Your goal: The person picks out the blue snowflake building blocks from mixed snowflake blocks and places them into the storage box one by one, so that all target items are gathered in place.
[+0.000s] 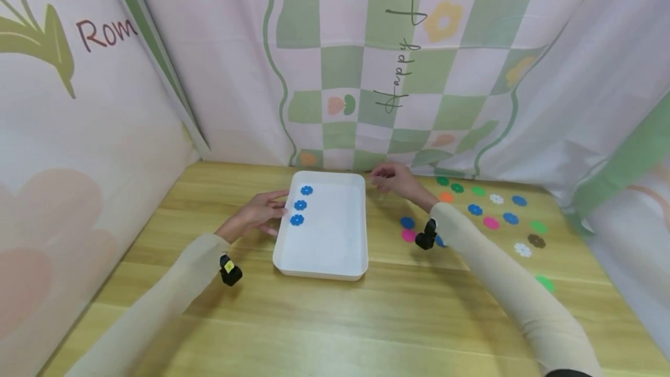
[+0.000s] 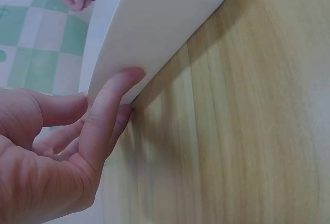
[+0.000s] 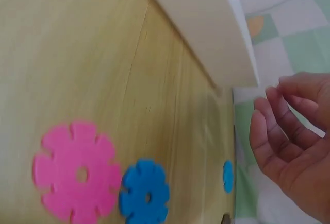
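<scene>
A white rectangular tray stands on the wooden table, with three blue flower-shaped discs in a column along its left side. My left hand touches the tray's left side; in the left wrist view its fingers rest against the outer wall and rim. Just past the tray's right far corner, my right hand hovers with loosely bent fingers. Nothing shows between the right hand's fingertips in the right wrist view, where the hand is apart from the tray wall.
More flower-shaped discs lie scattered right of the tray: a pink disc and a blue disc near the right wrist, then green, orange, white and brown ones further right. A patterned curtain hangs along the table's back edge.
</scene>
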`<action>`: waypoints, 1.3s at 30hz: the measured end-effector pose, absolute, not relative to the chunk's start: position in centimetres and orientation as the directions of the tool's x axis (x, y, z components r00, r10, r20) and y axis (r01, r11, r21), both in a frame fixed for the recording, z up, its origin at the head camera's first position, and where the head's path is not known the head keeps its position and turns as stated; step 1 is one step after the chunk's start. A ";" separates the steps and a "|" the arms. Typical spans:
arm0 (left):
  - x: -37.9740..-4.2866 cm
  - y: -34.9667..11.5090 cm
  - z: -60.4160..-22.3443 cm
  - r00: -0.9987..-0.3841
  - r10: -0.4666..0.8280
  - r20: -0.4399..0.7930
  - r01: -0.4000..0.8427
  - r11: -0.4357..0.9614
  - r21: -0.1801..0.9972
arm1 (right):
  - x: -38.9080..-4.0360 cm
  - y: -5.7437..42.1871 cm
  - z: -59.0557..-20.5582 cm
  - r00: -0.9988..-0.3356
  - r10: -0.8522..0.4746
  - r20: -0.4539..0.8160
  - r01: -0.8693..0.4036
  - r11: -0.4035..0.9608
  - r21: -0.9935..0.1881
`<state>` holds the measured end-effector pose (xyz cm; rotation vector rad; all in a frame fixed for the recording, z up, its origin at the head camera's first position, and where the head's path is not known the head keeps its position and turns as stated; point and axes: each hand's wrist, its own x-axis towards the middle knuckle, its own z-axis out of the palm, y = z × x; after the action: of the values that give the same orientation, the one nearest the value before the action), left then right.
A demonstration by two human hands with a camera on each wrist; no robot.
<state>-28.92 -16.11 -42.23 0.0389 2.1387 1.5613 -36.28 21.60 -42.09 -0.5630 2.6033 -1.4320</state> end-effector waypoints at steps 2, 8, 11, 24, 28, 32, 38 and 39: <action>-28.9 -16.1 -42.2 -0.880 0.303 -0.366 -0.256 0.347 0.902 | -36.4 22.0 -42.2 -0.921 -0.380 0.083 -0.276 0.488 -0.828; -28.8 -16.1 -42.2 -0.883 0.300 -0.362 -0.252 0.348 0.903 | -36.5 22.9 -42.4 -0.915 -0.382 0.130 -0.319 0.488 -0.813; -28.9 -16.1 -42.3 -0.882 0.300 -0.363 -0.255 0.343 0.904 | -36.6 23.2 -42.6 -0.919 -0.369 0.138 -0.319 0.493 -0.809; -28.8 -16.1 -42.1 -0.883 0.286 -0.371 -0.260 0.359 0.896 | -35.9 24.4 -42.0 -0.937 -0.346 0.042 -0.228 0.517 -0.825; -28.8 -16.2 -42.1 -0.884 0.281 -0.374 -0.263 0.361 0.895 | -37.1 25.3 -44.0 -0.933 -0.358 0.040 -0.238 0.529 -0.814; -28.8 -16.2 -42.2 -0.883 0.291 -0.369 -0.257 0.359 0.897 | -37.6 25.7 -44.9 -0.926 -0.376 0.030 -0.248 0.547 -0.799; -28.8 -16.2 -42.3 -0.882 0.293 -0.368 -0.255 0.360 0.897 | -37.5 25.9 -45.7 -0.928 -0.372 -0.002 -0.221 0.555 -0.802; -28.9 -16.2 -42.4 -0.882 0.291 -0.371 -0.258 0.361 0.896 | -37.5 25.9 -45.8 -0.929 -0.370 -0.002 -0.220 0.557 -0.801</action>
<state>-28.86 -16.22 -42.35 0.0291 2.1544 1.5452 -37.45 25.93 -45.79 -0.5012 2.6186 -1.3103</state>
